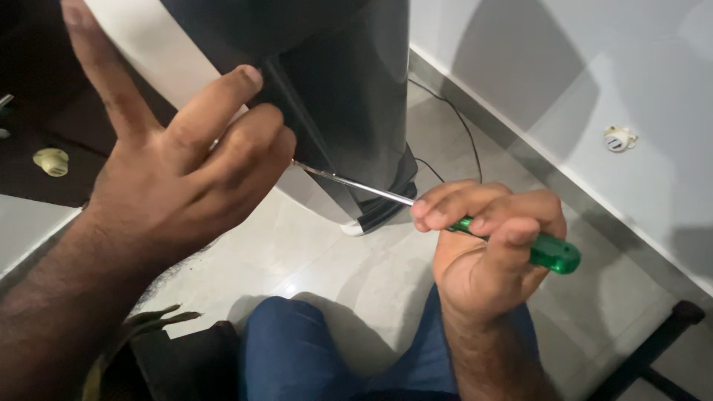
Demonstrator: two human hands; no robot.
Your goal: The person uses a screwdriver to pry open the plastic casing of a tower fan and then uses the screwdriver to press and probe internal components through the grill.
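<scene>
Against black tower case (349,96): right hand (486,252) grip clenches green-handled screwdriver (553,252); left hand (178,171) fingers spread.

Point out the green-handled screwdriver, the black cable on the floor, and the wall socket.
Green-handled screwdriver (553,254): head view, on the green handle.
Black cable (462,122): head view, on its curve across the floor.
Wall socket (618,139): head view, on its white face.

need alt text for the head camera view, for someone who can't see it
A right hand holds a green-handled screwdriver, its tip hidden behind the left hand braced on a dark appliance. Below are a tiled floor, a blue-clad knee and a thin cable.
</scene>
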